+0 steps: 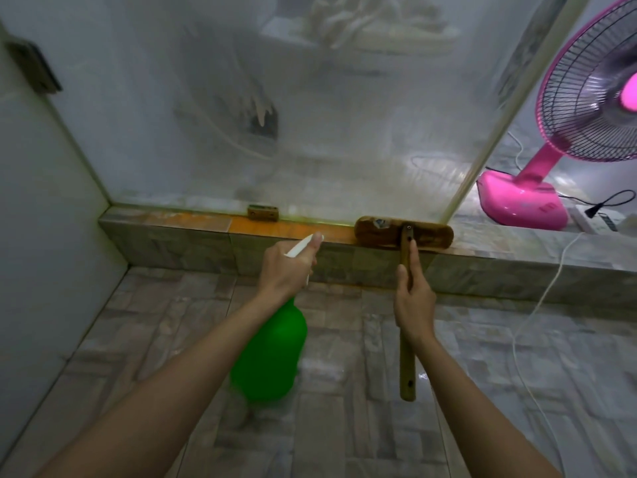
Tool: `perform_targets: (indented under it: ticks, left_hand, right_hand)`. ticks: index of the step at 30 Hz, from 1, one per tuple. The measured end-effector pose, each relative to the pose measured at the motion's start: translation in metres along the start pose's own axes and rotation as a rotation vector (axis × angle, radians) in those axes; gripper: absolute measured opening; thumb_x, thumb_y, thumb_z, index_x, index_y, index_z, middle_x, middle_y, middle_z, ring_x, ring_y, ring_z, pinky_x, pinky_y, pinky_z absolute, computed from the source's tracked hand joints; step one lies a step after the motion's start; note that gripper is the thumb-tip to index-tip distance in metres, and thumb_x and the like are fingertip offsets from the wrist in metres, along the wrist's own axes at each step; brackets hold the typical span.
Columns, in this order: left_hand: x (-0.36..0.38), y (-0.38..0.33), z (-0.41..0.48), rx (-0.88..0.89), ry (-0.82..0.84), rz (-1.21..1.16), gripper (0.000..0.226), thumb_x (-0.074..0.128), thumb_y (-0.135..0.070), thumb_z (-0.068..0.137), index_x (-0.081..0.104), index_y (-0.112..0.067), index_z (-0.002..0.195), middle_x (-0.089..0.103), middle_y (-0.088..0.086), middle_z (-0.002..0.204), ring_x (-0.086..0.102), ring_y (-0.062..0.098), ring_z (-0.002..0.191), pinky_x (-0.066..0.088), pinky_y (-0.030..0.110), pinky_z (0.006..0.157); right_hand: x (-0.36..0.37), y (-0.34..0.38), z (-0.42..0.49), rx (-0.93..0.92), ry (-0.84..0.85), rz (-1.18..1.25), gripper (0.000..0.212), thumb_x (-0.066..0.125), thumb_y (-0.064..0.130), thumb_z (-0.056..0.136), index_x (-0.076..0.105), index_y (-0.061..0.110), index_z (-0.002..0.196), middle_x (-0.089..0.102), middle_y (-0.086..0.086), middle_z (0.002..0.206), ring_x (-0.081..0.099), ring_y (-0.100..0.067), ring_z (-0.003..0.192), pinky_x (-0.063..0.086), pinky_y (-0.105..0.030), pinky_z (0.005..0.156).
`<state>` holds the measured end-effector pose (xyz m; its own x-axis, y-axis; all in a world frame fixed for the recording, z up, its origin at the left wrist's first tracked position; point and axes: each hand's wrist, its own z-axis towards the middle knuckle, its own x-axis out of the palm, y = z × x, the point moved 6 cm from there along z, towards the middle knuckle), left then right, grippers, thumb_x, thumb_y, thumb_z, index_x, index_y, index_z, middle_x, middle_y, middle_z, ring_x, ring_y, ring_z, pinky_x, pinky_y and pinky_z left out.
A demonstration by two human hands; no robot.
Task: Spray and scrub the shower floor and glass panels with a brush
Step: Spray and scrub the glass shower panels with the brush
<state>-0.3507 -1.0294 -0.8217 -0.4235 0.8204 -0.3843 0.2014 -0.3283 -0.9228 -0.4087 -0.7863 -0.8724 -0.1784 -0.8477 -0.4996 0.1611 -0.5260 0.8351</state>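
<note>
My left hand [287,269] grips the white trigger head of a green spray bottle [270,353], its nozzle aimed at the tiled curb [193,236] below the cloudy glass panel [310,115]. My right hand [413,298] holds the wooden handle of a brush [404,232]. The brush's wide wooden head lies on top of the curb, against the bottom edge of the glass near its right end. Grey stone tiles of the shower floor [344,426] spread under both arms and look wet.
A pink standing fan [568,132] stands outside the shower at the right, beyond the glass edge. A white cord [537,305] runs from there over the curb onto the floor. A power strip [596,220] lies by the fan's base. A plain wall [41,219] closes the left side.
</note>
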Motion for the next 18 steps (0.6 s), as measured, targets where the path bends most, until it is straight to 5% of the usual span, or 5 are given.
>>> perform_targets:
  ticks: [6,12,15,18]
  left_hand:
    - [0.010,-0.004,-0.002,0.015,0.043,-0.030,0.050,0.052,-0.050,0.099,0.068,-0.015,0.067,0.070,0.008,0.068,0.059,0.012,0.049,0.044,0.019,0.047]
    - [-0.031,0.013,-0.006,-0.038,-0.068,-0.098,0.049,0.055,-0.051,0.097,0.072,-0.016,0.068,0.074,0.010,0.071,0.069,0.022,0.061,0.056,0.031,0.057]
    - [-0.050,0.019,-0.006,-0.004,-0.101,-0.056,0.050,0.056,-0.050,0.097,0.071,-0.015,0.064,0.071,0.006,0.064,0.066,0.023,0.058,0.055,0.038,0.062]
    - [-0.067,0.023,-0.011,0.009,-0.132,-0.069,0.048,0.054,-0.047,0.099,0.069,-0.016,0.065,0.069,0.005,0.065,0.062,0.020,0.055,0.051,0.027,0.051]
  right_hand:
    - [-0.006,0.006,0.009,-0.007,0.061,0.022,0.050,0.037,0.030,0.103,0.024,0.053,0.145,0.043,-0.004,0.060,0.038,-0.011,0.048,0.039,-0.028,0.049]
    - [0.032,0.039,-0.007,0.070,0.007,-0.081,0.055,0.039,0.023,0.102,0.021,0.045,0.149,0.054,-0.010,0.062,0.039,-0.016,0.042,0.033,-0.015,0.044]
    - [0.093,0.085,-0.023,0.003,0.199,-0.094,0.056,0.040,0.024,0.102,0.018,0.044,0.150,0.059,-0.008,0.066,0.045,-0.012,0.046,0.037,-0.022,0.049]
    - [0.104,0.094,-0.024,-0.036,0.316,-0.091,0.055,0.039,0.025,0.102,0.018,0.046,0.149,0.058,-0.003,0.064,0.049,-0.012,0.052,0.041,-0.028,0.053]
